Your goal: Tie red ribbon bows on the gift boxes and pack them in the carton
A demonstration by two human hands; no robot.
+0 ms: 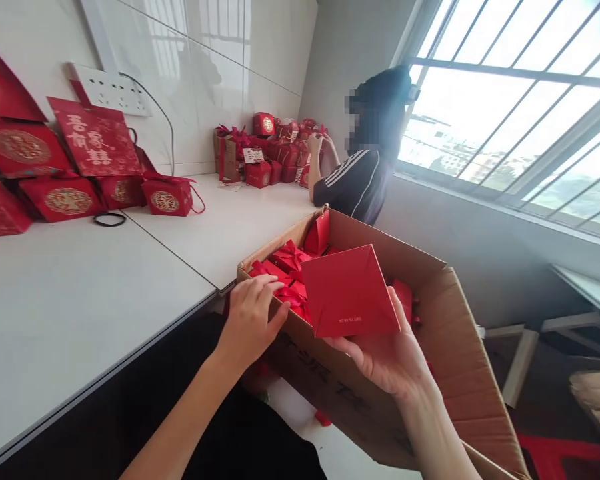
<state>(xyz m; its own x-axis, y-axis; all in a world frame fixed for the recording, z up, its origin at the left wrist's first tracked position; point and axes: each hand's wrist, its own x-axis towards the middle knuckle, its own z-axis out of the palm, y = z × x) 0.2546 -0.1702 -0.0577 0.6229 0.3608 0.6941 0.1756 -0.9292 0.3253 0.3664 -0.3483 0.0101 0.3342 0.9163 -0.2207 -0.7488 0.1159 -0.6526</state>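
A brown cardboard box (pixel 445 313) rests tilted against the white table's edge, holding several flat red gift boxes with ribbons (pixel 286 261). My right hand (pixel 393 357) holds one flat, folded red paper box (pixel 349 291) from beneath, above the cardboard box. My left hand (pixel 253 315) rests on the box's near rim, fingers curled over the red pieces inside, gripping nothing that I can see.
The white table (pixel 80 300) carries assembled red gift boxes (pixel 166 195) and red cards (pixel 96 141) along the wall at left, plus a black loop (pixel 109 219). Another person (pixel 365 173) works at a pile of red boxes (pixel 275 153) at the far end. Window bars at right.
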